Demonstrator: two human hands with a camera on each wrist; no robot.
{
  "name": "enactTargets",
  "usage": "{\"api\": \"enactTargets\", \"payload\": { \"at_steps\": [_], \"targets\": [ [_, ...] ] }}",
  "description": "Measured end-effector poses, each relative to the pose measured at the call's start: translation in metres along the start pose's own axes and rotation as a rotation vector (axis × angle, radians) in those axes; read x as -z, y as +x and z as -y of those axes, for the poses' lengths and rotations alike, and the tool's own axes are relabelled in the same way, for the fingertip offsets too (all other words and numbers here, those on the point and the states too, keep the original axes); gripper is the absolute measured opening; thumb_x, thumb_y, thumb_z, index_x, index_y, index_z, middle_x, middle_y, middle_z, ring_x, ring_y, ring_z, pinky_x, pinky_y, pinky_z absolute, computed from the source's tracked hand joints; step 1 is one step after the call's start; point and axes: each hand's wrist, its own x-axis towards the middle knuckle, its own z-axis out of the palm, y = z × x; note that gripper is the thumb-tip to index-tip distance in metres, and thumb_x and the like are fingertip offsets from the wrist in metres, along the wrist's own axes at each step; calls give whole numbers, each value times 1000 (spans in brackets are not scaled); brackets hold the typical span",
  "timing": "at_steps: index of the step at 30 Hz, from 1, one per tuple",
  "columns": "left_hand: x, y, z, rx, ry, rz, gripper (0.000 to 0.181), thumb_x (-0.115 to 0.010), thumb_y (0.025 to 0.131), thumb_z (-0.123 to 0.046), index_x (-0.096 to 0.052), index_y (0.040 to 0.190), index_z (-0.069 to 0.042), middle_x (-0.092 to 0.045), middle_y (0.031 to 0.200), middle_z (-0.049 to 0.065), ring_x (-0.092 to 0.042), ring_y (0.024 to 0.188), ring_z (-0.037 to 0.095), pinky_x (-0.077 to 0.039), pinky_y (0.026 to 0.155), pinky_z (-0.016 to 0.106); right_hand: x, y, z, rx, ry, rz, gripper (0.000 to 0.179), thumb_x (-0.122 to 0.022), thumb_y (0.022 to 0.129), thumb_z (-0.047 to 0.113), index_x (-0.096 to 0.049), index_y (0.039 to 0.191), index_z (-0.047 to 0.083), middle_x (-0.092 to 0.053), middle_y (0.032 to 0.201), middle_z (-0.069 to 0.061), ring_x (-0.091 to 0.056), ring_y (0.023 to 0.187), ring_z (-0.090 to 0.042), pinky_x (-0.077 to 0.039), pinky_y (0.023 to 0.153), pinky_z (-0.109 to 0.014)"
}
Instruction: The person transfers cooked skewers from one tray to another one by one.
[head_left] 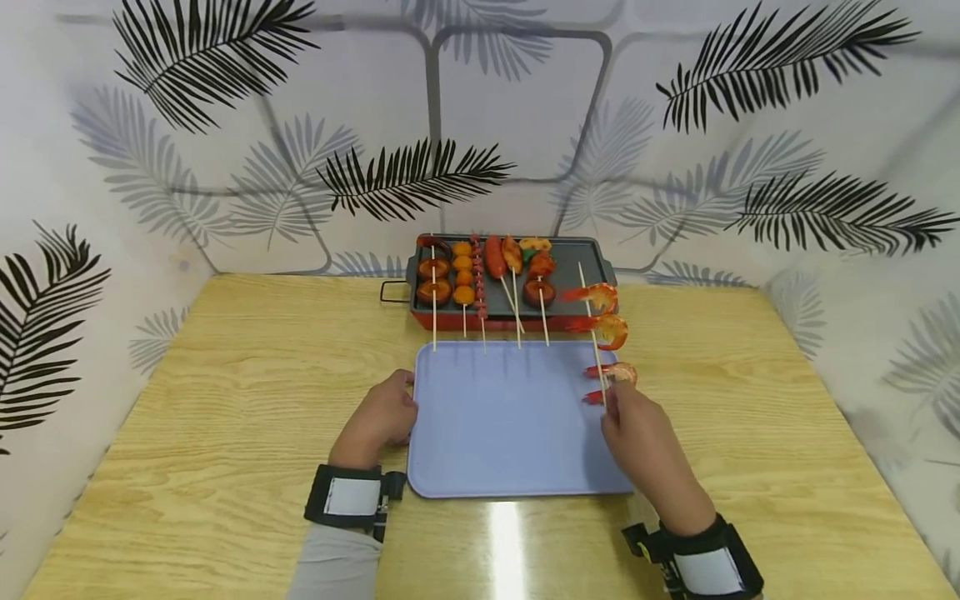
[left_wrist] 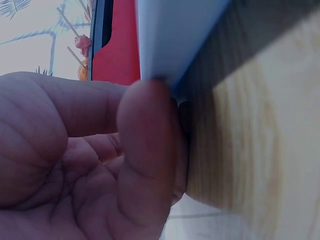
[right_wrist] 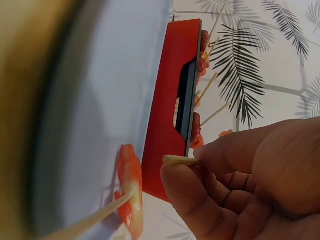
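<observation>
My right hand (head_left: 637,425) pinches the bare end of a wooden skewer (right_wrist: 175,160) between thumb and forefinger. Orange-red shrimp (head_left: 603,331) are threaded along it, and its far end reaches over the right part of the grill. Lower down, another shrimp (right_wrist: 131,185) with a stick through it lies on the pale blue tray (head_left: 502,433), partly behind my right hand in the head view. At the tray's left edge, my left hand (head_left: 378,417) grips the rim with curled fingers, the thumb (left_wrist: 145,130) against it.
Behind the tray stands a red toy grill (right_wrist: 167,90) with a dark top plate (head_left: 577,250) and a wire handle (head_left: 393,292) on its left. Several food skewers (head_left: 463,279) lie across it, sticks jutting toward the tray. A leaf-patterned backdrop (head_left: 495,108) rises behind the wooden table (head_left: 262,375).
</observation>
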Motion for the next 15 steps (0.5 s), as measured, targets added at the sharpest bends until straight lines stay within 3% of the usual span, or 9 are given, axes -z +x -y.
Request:
{"api": "enactTargets", "payload": {
  "at_steps": [7, 15],
  "targets": [
    [-1, 1, -2, -20, 3, -9, 49, -46, 97, -2, -39, 145, 3, -58, 106, 18, -61, 73, 24, -52, 56, 31, 2, -21, -5, -1, 1, 1, 13, -63, 86, -6, -58, 98, -7, -54, 74, -9, -49, 63, -21, -42, 53, -33],
    [-3, 1, -1, 5, 9, -6, 49, -47, 97, -2, -39, 146, 2, -58, 109, 18, -61, 78, 24, -53, 57, 30, -2, -33, -3, -30, 3, 56, 11, -61, 85, -7, -60, 96, -7, -55, 73, -7, -49, 63, -20, -43, 54, -33]
  ]
}}
